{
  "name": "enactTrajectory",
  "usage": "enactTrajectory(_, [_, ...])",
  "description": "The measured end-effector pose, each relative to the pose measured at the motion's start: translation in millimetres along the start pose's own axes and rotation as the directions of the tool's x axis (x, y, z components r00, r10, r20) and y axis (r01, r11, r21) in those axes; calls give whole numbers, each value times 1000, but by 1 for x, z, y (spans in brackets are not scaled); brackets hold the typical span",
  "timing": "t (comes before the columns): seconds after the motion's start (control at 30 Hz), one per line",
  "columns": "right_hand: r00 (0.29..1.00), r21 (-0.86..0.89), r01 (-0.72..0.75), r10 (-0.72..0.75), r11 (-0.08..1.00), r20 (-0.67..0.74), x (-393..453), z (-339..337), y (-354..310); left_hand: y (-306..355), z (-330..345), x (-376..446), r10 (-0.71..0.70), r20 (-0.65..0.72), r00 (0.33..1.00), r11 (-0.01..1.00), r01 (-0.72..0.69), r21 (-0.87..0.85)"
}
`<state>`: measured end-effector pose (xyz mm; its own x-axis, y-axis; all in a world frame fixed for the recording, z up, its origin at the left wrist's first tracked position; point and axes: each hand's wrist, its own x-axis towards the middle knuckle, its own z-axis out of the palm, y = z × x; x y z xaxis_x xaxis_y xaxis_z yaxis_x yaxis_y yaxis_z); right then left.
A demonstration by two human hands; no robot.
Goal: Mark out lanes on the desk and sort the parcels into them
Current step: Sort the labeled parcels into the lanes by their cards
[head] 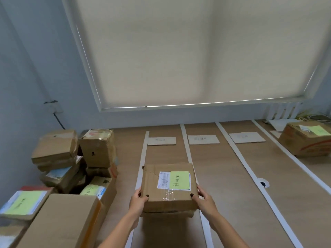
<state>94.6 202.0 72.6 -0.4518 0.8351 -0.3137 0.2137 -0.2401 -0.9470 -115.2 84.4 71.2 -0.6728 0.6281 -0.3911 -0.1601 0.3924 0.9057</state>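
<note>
A brown cardboard parcel (168, 187) with a white shipping label and a green handwritten note is held over the leftmost lane of the wooden desk (223, 176). My left hand (138, 199) grips its left near corner and my right hand (203, 198) grips its right near corner. White tape strips (241, 158) mark out several lanes. Paper lane labels (161, 141) lie at the far ends of the lanes. Another parcel (304, 140) with a green note sits in the far right lane.
A pile of cardboard parcels (75, 158) crowds the desk's left side, with a large plain box (60, 221) nearest me. A cable grommet hole (263, 183) sits on one tape strip. A window blind (197, 51) and wall close off the back.
</note>
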Motion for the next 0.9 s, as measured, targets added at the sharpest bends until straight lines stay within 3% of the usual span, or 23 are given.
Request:
enactTrajectory(0.17, [997,-58,-65,62,996,-43,24,33,19,-20,-17,29,-34,70,997,998,30,53])
enactTrajectory(0.33, [991,-181,13,-37,983,-130,72,45,12,-8,-12,72,26,89,996,999,-30,46])
enactTrajectory(0.63, [977,-195,25,-66,980,-204,190,57,-16,38,19,184,86,32,996,990,-89,108])
enactTrajectory(0.9, [957,-378,69,-168,923,-236,273,66,-32,67,37,262,105,-2,994,969,-102,225])
